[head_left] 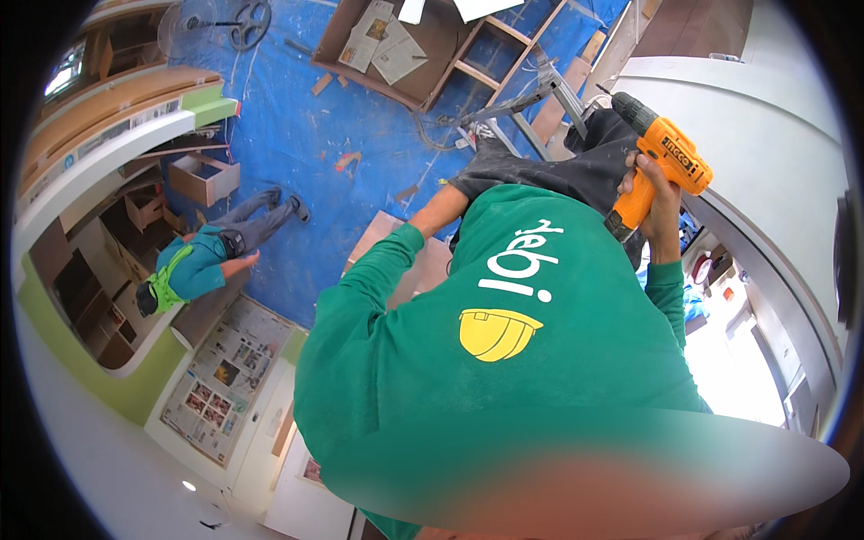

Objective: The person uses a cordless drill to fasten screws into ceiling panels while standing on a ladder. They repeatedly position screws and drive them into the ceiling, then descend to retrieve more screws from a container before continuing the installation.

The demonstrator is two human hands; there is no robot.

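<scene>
My right hand (663, 191) is closed around the handle of an orange cordless drill (679, 155), with the fingers wrapped below the motor housing. The drill is located at my right side; its bit (603, 88) points away from my green shirt (432, 378), an orientation that probably keeps the tip clear of my torso. My left forearm (436, 211) bends toward my dark trousers (549, 173); the left hand is hidden, so I cannot tell its state. Beyond my legs is a metal step ladder (565, 101). Blue sheeting (315, 135) covers the floor, presumably as protection from debris. Farther out, newspaper sheets (399, 56) lie in an open wooden cabinet (445, 38), likely shielding its panel. At left, a co-worker (196, 265) stands near a wooden box (214, 185).
</scene>
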